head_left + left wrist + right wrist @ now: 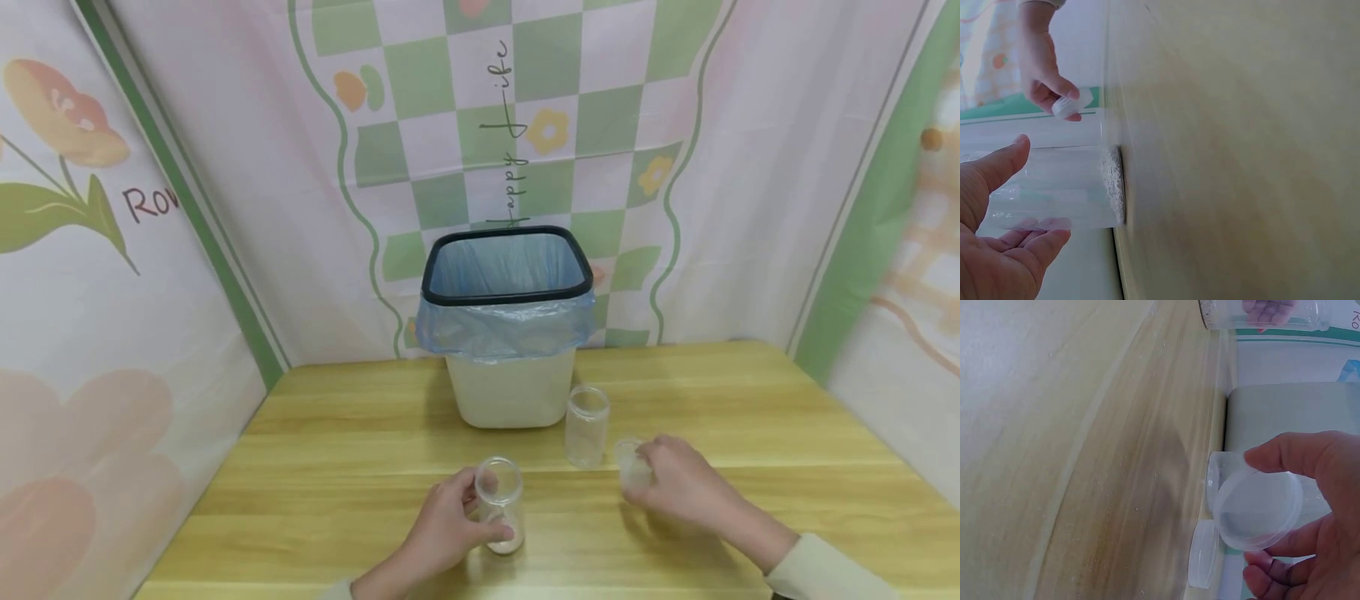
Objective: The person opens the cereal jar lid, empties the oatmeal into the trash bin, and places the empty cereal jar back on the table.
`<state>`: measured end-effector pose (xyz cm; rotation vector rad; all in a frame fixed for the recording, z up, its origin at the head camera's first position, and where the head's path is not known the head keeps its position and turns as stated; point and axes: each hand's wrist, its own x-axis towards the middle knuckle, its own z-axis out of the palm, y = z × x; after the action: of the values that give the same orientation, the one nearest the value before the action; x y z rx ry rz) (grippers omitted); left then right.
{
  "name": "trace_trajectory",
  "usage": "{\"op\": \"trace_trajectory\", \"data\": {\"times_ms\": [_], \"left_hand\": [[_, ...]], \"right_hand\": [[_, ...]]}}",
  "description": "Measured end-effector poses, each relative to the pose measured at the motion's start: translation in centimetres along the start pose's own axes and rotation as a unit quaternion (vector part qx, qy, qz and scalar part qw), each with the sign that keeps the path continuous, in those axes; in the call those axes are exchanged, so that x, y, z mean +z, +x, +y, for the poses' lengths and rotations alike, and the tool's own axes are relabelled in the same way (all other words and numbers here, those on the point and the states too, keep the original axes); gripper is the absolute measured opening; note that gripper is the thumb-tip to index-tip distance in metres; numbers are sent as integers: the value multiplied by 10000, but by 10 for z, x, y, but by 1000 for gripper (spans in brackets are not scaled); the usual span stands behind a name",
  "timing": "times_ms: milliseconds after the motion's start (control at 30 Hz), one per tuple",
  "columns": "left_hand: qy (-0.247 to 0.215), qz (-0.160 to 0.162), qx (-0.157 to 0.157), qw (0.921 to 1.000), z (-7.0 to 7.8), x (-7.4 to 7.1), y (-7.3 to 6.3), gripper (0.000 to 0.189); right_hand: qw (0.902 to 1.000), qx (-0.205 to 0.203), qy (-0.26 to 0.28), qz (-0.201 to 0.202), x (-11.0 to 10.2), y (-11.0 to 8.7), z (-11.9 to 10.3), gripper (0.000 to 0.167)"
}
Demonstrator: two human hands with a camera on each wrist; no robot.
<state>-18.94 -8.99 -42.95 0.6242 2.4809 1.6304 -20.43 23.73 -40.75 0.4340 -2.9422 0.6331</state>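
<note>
My left hand (446, 521) is around a clear plastic jar (500, 500) standing upright on the table, thumb on one side and fingers on the other. White grains (1113, 184) cover the bottom of this jar. Between thumb and fingers, my right hand (686, 487) pinches a translucent round lid (1259, 509), held tilted above the table. A second clear jar (587, 427) stands to the left of the right hand. Behind the held lid, in the right wrist view, another translucent lid (1202, 553) lies on the table.
At the back of the wooden table (337, 433) stands a cream bin (513, 392) with a black rim and a blue liner bag (502, 329). Patterned curtains (322, 275) enclose the table at the back and both sides.
</note>
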Motion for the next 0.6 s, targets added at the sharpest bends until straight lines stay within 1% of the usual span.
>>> {"op": "trace_trajectory", "data": {"times_ms": [100, 267, 367, 500, 600], "left_hand": [[6, 10, 3, 10000, 0, 0, 0, 62], [13, 11, 20, 10000, -1, 0, 1, 61], [-1, 11, 23, 10000, -1, 1, 0, 62], [-10, 26, 6, 10000, -1, 1, 0, 63], [-2, 41, -17, 10000, 0, 1, 0, 63]], "right_hand": [[9998, -29, -173, -47, 1, 0, 1, 61], [9994, -82, -340, -70, 2, -1, 0, 66], [9995, -73, -294, -130, 3, 0, 1, 67], [9998, -84, -135, -137, 5, 2, 3, 61], [9998, -142, -137, -97, 6, 4, 4, 57]]}}
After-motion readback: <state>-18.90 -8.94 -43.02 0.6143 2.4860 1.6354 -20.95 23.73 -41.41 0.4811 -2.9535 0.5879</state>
